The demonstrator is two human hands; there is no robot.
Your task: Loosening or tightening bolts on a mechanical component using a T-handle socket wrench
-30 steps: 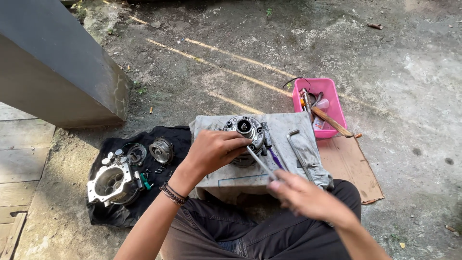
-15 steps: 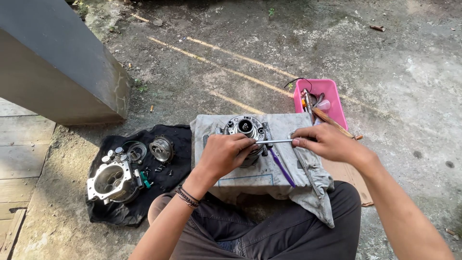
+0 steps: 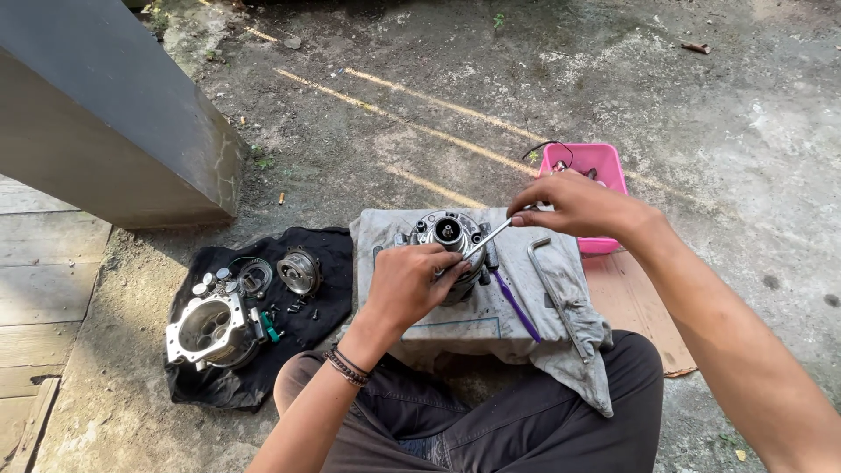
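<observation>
A big grey pillar (image 3: 105, 114) stands on the dirt ground (image 3: 420, 79) at the upper left. A person sits on the ground in dark trousers (image 3: 491, 412), knees apart. In front of the knees is a low block with a grey cloth (image 3: 569, 350) draped over it. Left of it lies a black cloth (image 3: 263, 368) with metal parts on top — a square housing (image 3: 210, 328), a round part (image 3: 299, 270) and some small screws (image 3: 293, 308). A flat piece of cardboard (image 3: 626, 307) lies to the right, and a pink tray (image 3: 585, 166) sits beyond it.

A round metal motor part (image 3: 448, 236) stands on the grey cloth, near its far edge. The left hand (image 3: 407, 285) is closed around the near side of it and holds it steady. The right hand (image 3: 574, 206) is above the cloth and pinches the end of a thin metal rod (image 3: 486, 238) — the rod's tip touches the motor part. A long bent key (image 3: 552, 289) and a purple tool (image 3: 512, 302) lie on the cloth just beside the part.
</observation>
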